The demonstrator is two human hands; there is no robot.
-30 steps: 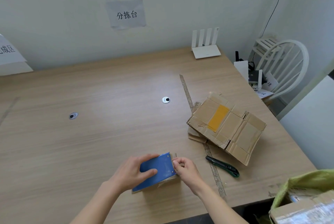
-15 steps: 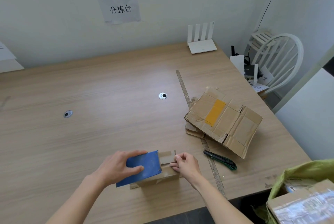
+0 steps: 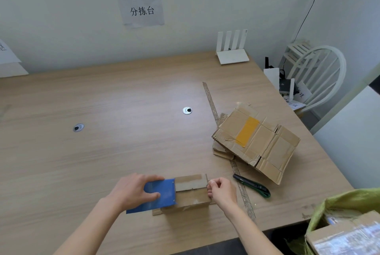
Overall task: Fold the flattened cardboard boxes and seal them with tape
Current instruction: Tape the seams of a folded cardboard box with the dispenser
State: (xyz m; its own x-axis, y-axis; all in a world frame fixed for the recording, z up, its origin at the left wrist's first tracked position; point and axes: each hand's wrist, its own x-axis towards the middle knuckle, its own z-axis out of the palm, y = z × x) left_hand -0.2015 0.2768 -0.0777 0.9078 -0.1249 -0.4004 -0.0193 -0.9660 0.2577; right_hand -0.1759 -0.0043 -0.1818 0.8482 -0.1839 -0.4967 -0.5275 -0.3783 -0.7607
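**Cardboard box under both your hands at the table's near edge**

Cardboard box (image 3: 192,193), small and folded up, sits on the wooden table (image 3: 102,151) close to its near edge, and every place below is given from this box. Your left hand (image 3: 133,191) grips a blue tape dispenser (image 3: 158,195) lying over the box's left end, fingers curled across its top and thumb along its near side. A strip of tape (image 3: 191,181) lies along the box's top from the dispenser to the right end. Your right hand (image 3: 221,191) is at that right end, fingers curled and pinching at the tape's end by the corner. Just right of the box lies a green utility knife (image 3: 251,187). Farther right and beyond it rests a stack of flattened cardboard boxes (image 3: 257,143), the top one bearing a yellow patch.
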